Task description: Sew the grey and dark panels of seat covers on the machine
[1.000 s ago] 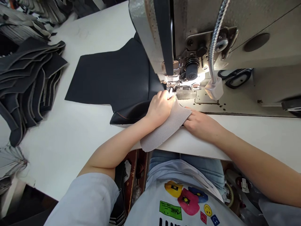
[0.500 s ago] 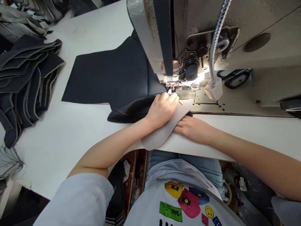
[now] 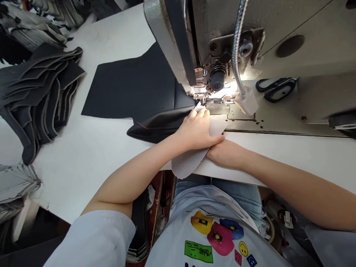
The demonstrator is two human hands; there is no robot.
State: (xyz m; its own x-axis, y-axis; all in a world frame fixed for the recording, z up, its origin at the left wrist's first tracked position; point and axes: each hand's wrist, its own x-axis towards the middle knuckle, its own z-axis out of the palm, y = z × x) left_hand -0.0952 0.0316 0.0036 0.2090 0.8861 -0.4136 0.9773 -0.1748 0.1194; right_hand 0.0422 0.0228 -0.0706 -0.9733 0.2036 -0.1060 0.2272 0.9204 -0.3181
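My left hand lies over a grey-backed piece, fingertips close to the needle and presser foot. Its fingers rest together on the piece, and its thumb stretches right, touching my right hand. The right hand is at the right edge of the same piece; its fingers are hidden beneath the piece and my left thumb. A black leather-like panel extends left from the needle, with a folded, puffy section showing red stitching beside my left wrist.
The sewing machine head stands over the work, with a lamp on a flexible metal neck. Black-handled scissors lie on the machine bed. Stacked dark cut pieces lie on the white table at left.
My left thumb has come out to the right, over my right hand. The right fingers have slipped further out of sight. The view has shifted slightly.
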